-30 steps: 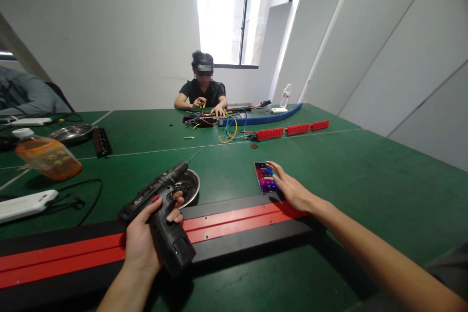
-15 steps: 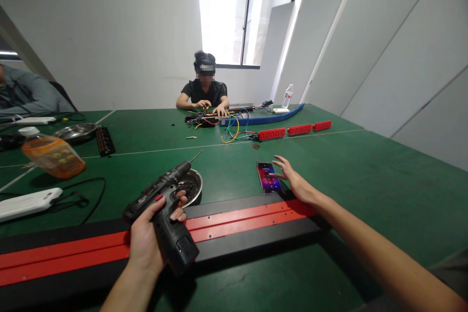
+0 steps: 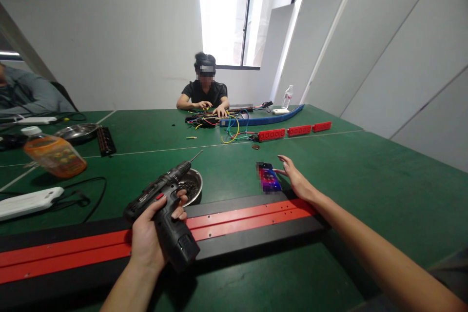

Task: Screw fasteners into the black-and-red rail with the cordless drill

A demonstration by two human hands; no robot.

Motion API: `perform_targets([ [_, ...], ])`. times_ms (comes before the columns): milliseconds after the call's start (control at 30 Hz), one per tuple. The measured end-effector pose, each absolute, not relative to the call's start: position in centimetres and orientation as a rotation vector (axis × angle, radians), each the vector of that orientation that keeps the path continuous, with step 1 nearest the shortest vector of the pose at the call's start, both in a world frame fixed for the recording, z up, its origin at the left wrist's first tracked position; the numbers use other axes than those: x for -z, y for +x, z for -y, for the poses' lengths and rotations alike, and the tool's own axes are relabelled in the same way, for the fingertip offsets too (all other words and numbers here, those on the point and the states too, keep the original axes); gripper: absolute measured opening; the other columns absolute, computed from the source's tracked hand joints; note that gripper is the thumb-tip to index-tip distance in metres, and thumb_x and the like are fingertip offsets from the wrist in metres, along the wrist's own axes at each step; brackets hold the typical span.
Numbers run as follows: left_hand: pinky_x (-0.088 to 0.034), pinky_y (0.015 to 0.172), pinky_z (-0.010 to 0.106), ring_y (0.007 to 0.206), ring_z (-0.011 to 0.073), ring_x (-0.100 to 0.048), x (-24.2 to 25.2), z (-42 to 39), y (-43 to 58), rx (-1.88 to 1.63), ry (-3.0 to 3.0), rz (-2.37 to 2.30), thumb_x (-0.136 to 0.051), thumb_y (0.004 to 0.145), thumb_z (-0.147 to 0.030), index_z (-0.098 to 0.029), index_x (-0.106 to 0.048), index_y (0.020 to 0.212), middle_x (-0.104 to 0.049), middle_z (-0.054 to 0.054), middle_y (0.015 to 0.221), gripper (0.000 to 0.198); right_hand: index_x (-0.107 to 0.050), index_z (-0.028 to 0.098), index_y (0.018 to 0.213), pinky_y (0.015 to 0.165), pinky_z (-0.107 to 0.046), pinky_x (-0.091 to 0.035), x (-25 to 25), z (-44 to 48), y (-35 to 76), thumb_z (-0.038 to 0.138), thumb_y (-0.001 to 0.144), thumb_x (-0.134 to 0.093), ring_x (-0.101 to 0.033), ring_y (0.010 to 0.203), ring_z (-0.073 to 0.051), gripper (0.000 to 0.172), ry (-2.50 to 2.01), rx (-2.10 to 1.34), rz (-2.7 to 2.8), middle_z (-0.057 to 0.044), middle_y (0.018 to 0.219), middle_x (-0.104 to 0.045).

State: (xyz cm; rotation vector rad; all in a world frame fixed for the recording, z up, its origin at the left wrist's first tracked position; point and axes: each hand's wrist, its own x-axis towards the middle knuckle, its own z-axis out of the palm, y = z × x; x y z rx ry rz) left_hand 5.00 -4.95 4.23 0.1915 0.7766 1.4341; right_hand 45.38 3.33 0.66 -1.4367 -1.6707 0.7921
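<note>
My left hand (image 3: pixel 149 234) is wrapped round the grip of a black cordless drill (image 3: pixel 171 214), its long thin bit pointing away and to the right. Just behind the drill stands a metal bowl (image 3: pixel 197 186) of small dark screws, partly hidden by it. At the right, my right hand (image 3: pixel 298 180) has its fingers apart beside a phone (image 3: pixel 271 180) with a lit screen; a finger is at or close to the screen's right edge. My right wrist lies over the end of a long black bar with a red strip (image 3: pixel 234 222), which runs across in front of me.
An orange drink bottle (image 3: pixel 54 156), a white power strip (image 3: pixel 32 203) with a black cable and a metal dish (image 3: pixel 78 131) lie left. Across the green table (image 3: pixel 226 168) a person (image 3: pixel 204 90) handles wires near a blue strip (image 3: pixel 263 120) and red blocks (image 3: pixel 271 134).
My right hand has shifted slightly right, its fingers drawing back from the middle of the phone's screen. The left hand holds the drill almost as before.
</note>
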Motion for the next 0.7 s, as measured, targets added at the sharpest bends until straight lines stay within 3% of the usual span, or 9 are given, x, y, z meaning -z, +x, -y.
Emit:
perform_targets([
  [200, -0.053, 0.047, 0.024, 0.052, 0.0109, -0.055, -4.7, 5.2, 4.8, -1.466, 0.288, -0.840, -0.057, 0.083, -0.016, -0.007, -0.069, 0.100, -0.070, 0.013, 0.088, 0.023, -0.055, 0.022, 0.125, 0.101, -0.045, -0.047, -1.9, -3.0, 43.1, 0.057, 0.096, -0.045, -0.066, 0.106, -0.025, 0.046, -1.449, -0.573, 1.695, -0.012, 0.128, -0.062],
  [333, -0.052, 0.046, 0.023, 0.051, 0.0116, -0.058, -6.2, 5.4, 3.8, -1.470, 0.369, -0.931, -0.061, 0.081, -0.015, -0.007, -0.070, 0.098, -0.071, 0.013, 0.086, 0.021, -0.063, 0.021, 0.109, 0.089, -0.037, -0.050, -3.2, -1.6, 37.6, 0.048, 0.096, -0.051, -0.065, 0.095, -0.021, 0.033, -1.365, -0.589, 1.877, -0.008, 0.105, -0.070],
  [500, -0.054, 0.048, 0.024, 0.053, 0.0126, -0.059, -6.7, 6.5, 1.5, -1.405, 0.451, -0.951, -0.062, 0.081, -0.017, -0.006, -0.071, 0.102, -0.071, 0.014, 0.088, 0.025, -0.067, 0.017, 0.106, 0.081, -0.030, -0.047, -4.3, -0.3, 27.7, 0.036, 0.097, -0.052, -0.064, 0.087, -0.018, 0.026, -1.211, -0.573, 2.265, -0.008, 0.100, -0.072],
  [700, -0.054, 0.051, 0.026, 0.054, 0.0131, -0.056, -4.6, 8.5, -2.4, -1.335, 0.498, -0.932, -0.061, 0.081, -0.015, -0.003, -0.072, 0.102, -0.070, 0.015, 0.083, 0.027, -0.069, 0.017, 0.106, 0.084, -0.033, -0.046, -4.7, -3.4, 18.5, 0.032, 0.095, -0.049, -0.067, 0.097, -0.024, 0.027, -1.341, -0.095, 2.672, -0.013, 0.109, -0.072],
])
